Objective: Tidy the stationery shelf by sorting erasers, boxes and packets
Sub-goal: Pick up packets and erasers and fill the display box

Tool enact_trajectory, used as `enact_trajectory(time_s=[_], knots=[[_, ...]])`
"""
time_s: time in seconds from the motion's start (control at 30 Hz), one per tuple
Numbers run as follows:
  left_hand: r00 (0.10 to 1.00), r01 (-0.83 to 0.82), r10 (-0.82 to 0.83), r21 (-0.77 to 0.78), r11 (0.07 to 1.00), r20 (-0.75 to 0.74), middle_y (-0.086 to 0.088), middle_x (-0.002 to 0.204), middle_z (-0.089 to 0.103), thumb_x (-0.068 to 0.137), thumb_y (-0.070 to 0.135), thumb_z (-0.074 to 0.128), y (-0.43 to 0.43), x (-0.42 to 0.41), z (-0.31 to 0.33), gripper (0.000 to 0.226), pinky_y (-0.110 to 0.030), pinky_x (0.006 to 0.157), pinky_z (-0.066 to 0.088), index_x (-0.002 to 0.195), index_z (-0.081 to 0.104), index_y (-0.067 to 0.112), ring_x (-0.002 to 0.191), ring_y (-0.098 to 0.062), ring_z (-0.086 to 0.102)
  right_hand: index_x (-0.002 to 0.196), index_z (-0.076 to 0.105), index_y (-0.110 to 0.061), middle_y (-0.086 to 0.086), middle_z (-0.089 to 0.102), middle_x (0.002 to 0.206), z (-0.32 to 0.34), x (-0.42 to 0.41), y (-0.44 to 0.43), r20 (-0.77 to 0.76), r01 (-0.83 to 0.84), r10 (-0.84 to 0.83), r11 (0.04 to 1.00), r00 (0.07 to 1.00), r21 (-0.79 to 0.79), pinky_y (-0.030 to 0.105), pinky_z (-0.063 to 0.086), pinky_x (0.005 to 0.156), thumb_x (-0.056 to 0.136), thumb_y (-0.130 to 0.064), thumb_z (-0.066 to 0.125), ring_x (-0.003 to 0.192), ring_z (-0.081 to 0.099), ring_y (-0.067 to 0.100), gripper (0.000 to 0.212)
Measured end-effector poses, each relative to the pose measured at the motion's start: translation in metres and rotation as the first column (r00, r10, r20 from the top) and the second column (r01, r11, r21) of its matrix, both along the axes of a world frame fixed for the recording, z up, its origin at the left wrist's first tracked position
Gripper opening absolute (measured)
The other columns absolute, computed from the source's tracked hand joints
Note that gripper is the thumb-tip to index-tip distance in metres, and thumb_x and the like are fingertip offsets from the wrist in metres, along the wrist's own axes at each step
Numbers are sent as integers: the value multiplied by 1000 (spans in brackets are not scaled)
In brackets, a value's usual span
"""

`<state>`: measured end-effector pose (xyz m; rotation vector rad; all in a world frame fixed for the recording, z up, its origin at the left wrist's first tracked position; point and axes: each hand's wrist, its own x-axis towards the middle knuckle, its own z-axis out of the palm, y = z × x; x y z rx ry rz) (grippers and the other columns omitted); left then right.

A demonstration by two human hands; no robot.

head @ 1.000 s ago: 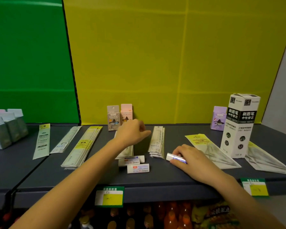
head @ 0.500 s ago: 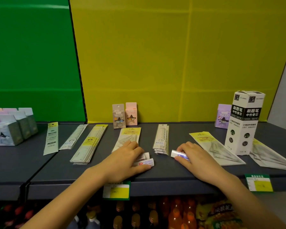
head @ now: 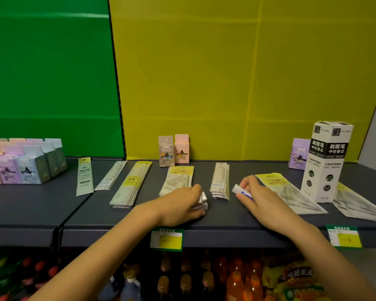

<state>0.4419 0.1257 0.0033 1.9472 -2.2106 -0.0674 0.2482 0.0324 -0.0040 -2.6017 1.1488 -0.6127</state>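
We find the small white erasers (head: 202,202) bunched near the front edge of the shelf (head: 100,216), under the fingertips of our left hand (head: 179,207), whose fingers curl narrowly around them, apparently gathering them together. A further eraser (head: 240,191), white with a blue mark, sits pinched in our right hand (head: 262,199), its long axis slanting from upper left to lower right. The bunch lies to the left of that eraser, with the stack of ruler packets (head: 220,181) standing just behind the gap between them. We judge the right hand is to carry its eraser leftward to join the bunch, a short sideways move.
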Motion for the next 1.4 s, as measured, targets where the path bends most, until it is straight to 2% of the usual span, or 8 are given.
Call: enact_trajectory(time_s=[0.1,0.33,0.53,0.7,0.83,1.03,1.23,1.4], knots=[[1000,-4,3,-58,998,-20,-18,103,61,92,30,49,4,3,-4,28,-36,71,39,104,37,7,90,-32,56,105,38,-23,3,62,100,7,9,7,32,-20,20,1000,999,-6,48,48,79,95,-38,39,89,59,27,18],[925,-234,125,-277,932,-359,3,82,51,86,30,60,54,51,18,27,-21,56,32,98,49,9,71,-15,47,118,40,-26,1,61,109,24,53,34,52,-161,162,987,985,-21,38,48,79,96,-36,38,93,58,20,24],[697,-558,342,-176,811,-630,-1,63,48,85,22,62,147,135,31,25,-12,44,40,92,53,-1,43,1,46,107,42,-31,-2,63,100,34,127,78,77,-367,369,929,926,-33,43,47,79,95,-40,38,89,58,22,15],[517,-710,432,-90,698,-739,-7,62,52,84,17,63,255,206,27,16,-13,43,38,78,58,4,46,-6,45,106,43,-27,1,63,94,34,210,140,75,-533,537,843,840,-69,42,48,76,95,-43,36,84,59,24,20],[398,-794,502,-14,608,-768,1,48,48,86,19,61,343,255,21,20,-12,38,33,74,57,3,39,-4,42,108,43,-27,3,65,98,28,286,200,60,-616,619,786,783,-62,43,49,76,95,-43,37,85,59,26,21],[398,-856,596,-49,515,-698,1,52,52,86,25,59,462,332,15,22,-18,41,37,80,59,4,49,-12,47,114,43,-27,7,61,114,20,395,297,26,-661,662,749,749,-45,43,48,83,95,-44,36,99,56,32,27],[225,-916,586,36,399,-779,-2,60,48,91,21,54,545,401,8,19,-15,39,34,77,53,8,43,-6,45,118,43,-23,9,60,118,20,486,385,24,-703,703,711,711,12,40,45,81,97,-44,32,100,56,32,31],[196,-940,632,39,338,-750,-5,58,44,90,12,48,584,452,16,21,-18,39,30,69,46,8,45,-14,38,118,44,-21,10,59,119,29,555,427,16,-721,721,693,693,-5,40,44,80,97,-42,31,97,55,31,33]])
